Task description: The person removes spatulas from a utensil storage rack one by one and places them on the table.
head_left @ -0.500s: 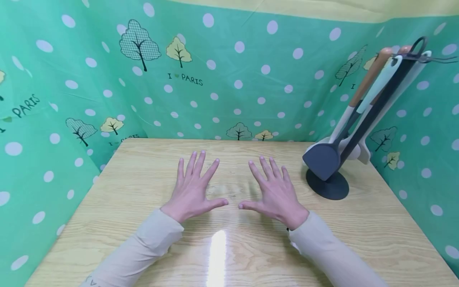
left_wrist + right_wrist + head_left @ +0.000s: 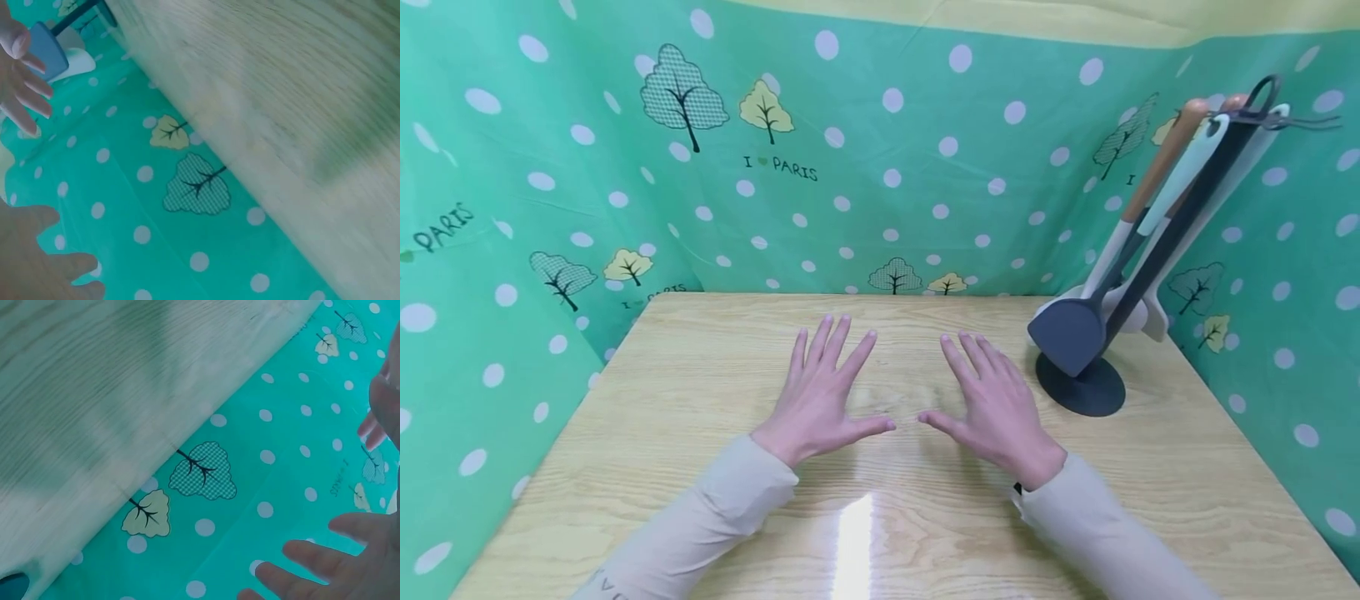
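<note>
Both bare hands hover over the middle of a light wooden table [image 2: 715, 358], palms down and holding nothing. The left hand [image 2: 817, 404] has its fingers spread and straight, its thumb pointing right. Facing it, the right hand [image 2: 1000, 408] also spreads its fingers, with its thumb pointing left; a small gap separates the two thumb tips. In the left wrist view, part of the left hand [image 2: 37, 250] shows at the lower left. The right wrist view has the right hand's fingers [image 2: 312, 559] stretched out at the lower right.
On the right rear of the table stands a black utensil stand [image 2: 1081, 392] hung with several kitchen tools, among them a dark grey turner [image 2: 1067, 333]. A green dotted curtain [image 2: 850, 167] with printed trees encloses the back and sides. Light reflects off the tabletop in front.
Both hands have shifted slightly to the right in the head view, while the background drifts a little left. The right hand's fingers are closer together than before.
</note>
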`<state>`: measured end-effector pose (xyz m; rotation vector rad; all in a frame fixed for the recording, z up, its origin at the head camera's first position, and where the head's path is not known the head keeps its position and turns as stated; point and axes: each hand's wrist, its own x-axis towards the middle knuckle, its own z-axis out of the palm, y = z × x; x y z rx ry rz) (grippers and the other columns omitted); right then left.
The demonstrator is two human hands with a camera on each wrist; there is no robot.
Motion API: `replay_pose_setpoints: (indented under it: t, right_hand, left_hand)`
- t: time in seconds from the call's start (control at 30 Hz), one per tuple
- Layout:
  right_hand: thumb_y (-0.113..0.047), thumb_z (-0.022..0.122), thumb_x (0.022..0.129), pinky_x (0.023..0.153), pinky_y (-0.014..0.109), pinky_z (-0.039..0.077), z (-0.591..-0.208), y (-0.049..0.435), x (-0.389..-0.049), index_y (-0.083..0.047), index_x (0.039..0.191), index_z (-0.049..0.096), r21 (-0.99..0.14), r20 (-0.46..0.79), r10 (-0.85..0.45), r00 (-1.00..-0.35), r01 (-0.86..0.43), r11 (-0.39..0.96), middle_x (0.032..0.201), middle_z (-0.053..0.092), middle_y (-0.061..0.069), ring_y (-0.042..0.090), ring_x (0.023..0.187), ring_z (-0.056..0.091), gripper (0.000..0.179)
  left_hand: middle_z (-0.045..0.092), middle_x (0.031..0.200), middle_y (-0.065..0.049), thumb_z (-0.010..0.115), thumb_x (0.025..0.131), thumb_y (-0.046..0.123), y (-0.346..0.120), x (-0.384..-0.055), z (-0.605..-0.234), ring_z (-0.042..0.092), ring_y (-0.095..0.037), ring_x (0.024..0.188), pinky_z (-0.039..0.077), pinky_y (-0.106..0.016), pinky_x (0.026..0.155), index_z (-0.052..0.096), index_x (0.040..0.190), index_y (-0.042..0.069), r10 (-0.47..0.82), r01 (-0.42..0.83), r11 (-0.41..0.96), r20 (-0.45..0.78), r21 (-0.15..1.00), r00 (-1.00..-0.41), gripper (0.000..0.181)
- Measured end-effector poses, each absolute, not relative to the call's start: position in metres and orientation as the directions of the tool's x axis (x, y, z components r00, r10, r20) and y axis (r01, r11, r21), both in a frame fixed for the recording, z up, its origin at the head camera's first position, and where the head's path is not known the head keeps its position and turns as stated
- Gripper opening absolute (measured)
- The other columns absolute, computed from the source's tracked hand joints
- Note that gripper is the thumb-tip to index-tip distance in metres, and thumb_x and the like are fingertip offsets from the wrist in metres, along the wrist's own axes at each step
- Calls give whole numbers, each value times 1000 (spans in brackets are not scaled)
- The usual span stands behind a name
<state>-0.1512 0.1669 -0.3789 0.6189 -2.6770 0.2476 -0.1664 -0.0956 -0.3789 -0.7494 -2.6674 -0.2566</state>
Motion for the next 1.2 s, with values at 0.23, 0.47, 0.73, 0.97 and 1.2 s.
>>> replay_pose_setpoints:
  t: [0.23,0.47,0.73,0.97,1.2]
  right_hand:
    - [-68,65,74,101,57,36,-377,180,-147,-14,149,32,-104,482,-361,-798,-461,881,145,40,20,39,132,38,98]
    - [-62,71,73,95,55,42,-376,192,-144,-9,144,40,-134,538,-331,-776,-466,875,140,46,18,36,127,44,95]
    - [-59,70,74,87,53,46,-376,206,-139,-5,138,48,-146,615,-297,-730,-476,868,132,53,16,36,114,54,87]
    - [-51,76,72,86,56,47,-374,217,-137,-4,136,50,-160,640,-264,-722,-461,873,129,55,17,38,112,55,84]
    - [-50,76,71,84,56,47,-372,229,-134,-3,133,52,-170,638,-233,-734,-429,887,127,56,18,39,110,56,81]
  left_hand:
    - [21,155,-17,59,77,71,-80,-167,-374,10,-35,144,8,-54,115,25,152,17,497,599,792,442,121,-747,98]
    - [32,150,-18,61,82,62,-62,-167,-372,24,-38,140,19,-54,113,32,148,12,519,650,746,485,146,-704,88]
    - [36,148,-16,63,85,53,-40,-165,-368,31,-34,137,25,-50,112,39,144,9,541,697,694,509,178,-669,78]
    - [40,146,-15,64,85,51,-27,-165,-367,35,-32,135,25,-44,113,45,141,11,573,739,650,526,177,-629,71]
    - [43,143,-13,64,85,50,-11,-166,-365,38,-30,134,27,-41,112,47,139,11,577,755,629,541,182,-611,69]
